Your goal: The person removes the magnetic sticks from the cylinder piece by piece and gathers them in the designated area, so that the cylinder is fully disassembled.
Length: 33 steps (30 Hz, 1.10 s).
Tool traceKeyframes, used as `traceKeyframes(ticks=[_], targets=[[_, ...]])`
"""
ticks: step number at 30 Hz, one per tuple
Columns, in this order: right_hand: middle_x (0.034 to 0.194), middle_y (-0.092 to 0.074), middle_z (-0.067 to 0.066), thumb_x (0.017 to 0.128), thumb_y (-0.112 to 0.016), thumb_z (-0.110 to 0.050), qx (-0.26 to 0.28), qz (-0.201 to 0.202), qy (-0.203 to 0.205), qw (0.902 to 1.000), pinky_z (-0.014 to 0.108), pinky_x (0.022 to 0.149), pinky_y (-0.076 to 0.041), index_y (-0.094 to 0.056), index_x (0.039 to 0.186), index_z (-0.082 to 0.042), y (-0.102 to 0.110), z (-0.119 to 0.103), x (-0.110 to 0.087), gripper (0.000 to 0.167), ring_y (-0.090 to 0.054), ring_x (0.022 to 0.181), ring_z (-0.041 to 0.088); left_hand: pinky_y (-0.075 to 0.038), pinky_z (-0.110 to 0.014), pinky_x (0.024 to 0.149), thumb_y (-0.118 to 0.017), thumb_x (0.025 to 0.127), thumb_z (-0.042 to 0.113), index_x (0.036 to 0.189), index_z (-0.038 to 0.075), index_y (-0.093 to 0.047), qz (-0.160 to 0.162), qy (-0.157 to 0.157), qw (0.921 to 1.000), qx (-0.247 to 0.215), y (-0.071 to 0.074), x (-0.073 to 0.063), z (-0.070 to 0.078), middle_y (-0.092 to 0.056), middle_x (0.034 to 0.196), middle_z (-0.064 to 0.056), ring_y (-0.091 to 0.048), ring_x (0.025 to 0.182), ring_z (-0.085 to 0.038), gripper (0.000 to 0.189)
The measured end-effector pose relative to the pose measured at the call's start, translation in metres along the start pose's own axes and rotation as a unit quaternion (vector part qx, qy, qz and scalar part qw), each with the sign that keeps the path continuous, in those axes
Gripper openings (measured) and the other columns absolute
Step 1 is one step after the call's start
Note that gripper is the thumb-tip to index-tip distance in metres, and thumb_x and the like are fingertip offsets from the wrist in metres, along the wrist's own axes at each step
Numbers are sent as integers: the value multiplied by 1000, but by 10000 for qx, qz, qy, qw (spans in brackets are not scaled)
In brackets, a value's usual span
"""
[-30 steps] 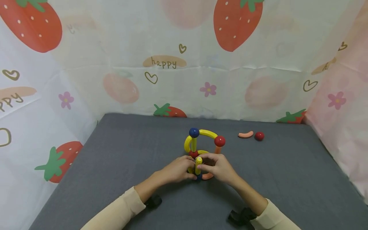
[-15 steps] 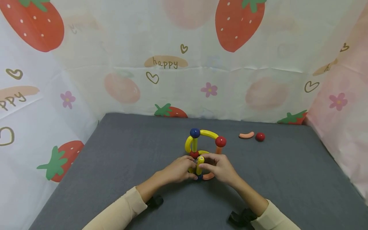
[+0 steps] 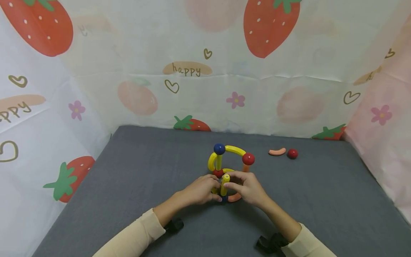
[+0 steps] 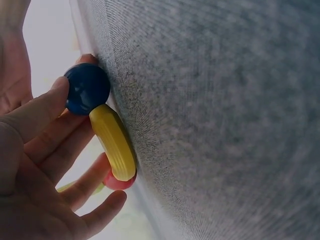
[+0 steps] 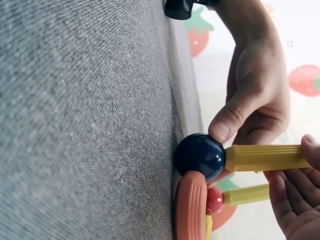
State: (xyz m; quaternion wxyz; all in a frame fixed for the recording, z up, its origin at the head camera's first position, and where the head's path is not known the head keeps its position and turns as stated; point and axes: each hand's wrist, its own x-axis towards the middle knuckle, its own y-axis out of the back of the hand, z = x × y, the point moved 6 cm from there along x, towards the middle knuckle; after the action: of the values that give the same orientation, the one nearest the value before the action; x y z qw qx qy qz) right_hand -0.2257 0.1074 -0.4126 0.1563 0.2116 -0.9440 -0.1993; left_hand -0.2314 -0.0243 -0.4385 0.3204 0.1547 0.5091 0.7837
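Note:
In the head view, a frame of magnetic balls and rods stands on the table. My left hand (image 3: 200,190) holds its near lower blue ball (image 5: 200,156) between thumb and fingers. Above that ball rises a straight yellow rod (image 3: 225,185), pinched near its top by my right hand (image 3: 248,187). The right wrist view has the rod's lower end against the ball. A curved orange rod (image 5: 190,210) and a curved yellow rod (image 4: 114,142) also meet this ball. Farther back are an upper blue ball (image 3: 219,149) and an upper red ball (image 3: 248,159). My hands hide part of the frame.
A loose curved orange piece (image 3: 277,152) and a loose red ball (image 3: 292,154) lie on the grey tabletop (image 3: 154,157) to the right, behind the frame. A strawberry-printed cloth (image 3: 189,96) hangs along the back and sides.
The yellow rod leans slightly more to the right than a second ago. Both hands keep their hold. The whole head view has shifted a little.

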Motion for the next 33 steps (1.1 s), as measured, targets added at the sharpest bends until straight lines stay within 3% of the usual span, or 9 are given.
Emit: traceKeyframes(ticks=[10,18,25,33], targets=[[107,-72,21,89,-69,-8,-402,162,589,9973,31,79,-58,-68,115,3,7,-17,2,28,-71,90,20,-43,-48,106,-75,86,26,109,10,-75,-2,-7,10000,13,4,-1,2,-73,111,-1,-54,126,-26,28],[107,-72,17,88,-70,-10,-412,81,472,9980,31,80,-58,-70,112,0,7,-13,-2,27,-71,92,17,-53,-32,87,-75,86,24,108,11,-75,-38,-115,9999,-98,1,-1,5,-74,104,1,-65,97,-15,26],[105,-73,14,86,-73,-11,-371,121,380,9985,28,80,-57,-71,111,-2,16,-14,-9,26,-69,90,11,-53,-32,87,-74,87,22,116,12,-72,-64,-124,9996,-256,1,-1,6,-73,111,2,-65,99,-14,31],[100,-72,13,86,-72,-7,-372,180,394,9984,29,81,-58,-70,111,1,32,-12,-18,26,-68,89,7,-53,-30,87,-73,88,22,115,12,-73,-97,-120,9994,-318,0,-1,7,-73,109,2,-65,99,-11,29]])
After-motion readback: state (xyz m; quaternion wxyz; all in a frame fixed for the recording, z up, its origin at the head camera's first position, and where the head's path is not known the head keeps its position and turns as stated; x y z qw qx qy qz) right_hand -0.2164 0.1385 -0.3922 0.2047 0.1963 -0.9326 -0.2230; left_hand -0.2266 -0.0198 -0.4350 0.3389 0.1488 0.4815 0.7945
